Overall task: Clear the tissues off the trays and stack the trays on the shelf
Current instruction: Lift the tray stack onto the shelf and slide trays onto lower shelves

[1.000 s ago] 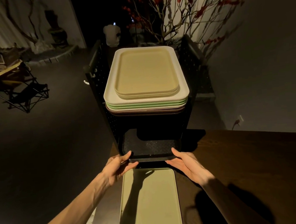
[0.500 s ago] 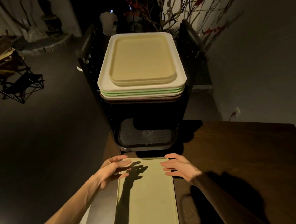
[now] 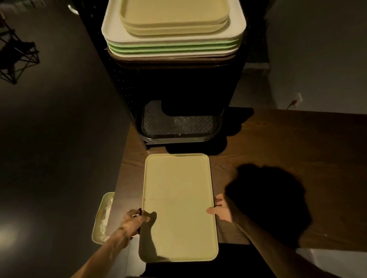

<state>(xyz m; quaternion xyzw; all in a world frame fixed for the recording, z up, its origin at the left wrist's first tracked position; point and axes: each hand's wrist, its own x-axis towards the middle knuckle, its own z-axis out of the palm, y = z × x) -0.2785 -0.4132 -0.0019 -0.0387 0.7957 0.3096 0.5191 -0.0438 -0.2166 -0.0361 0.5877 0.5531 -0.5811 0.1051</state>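
Pale green and bare of tissues, the tray (image 3: 178,206) is gripped at its long edges by the left hand (image 3: 132,222) and right hand (image 3: 220,210) on the dark wooden surface (image 3: 291,151), evidently for lifting toward the stack of trays (image 3: 175,38) on the shelf (image 3: 126,88).
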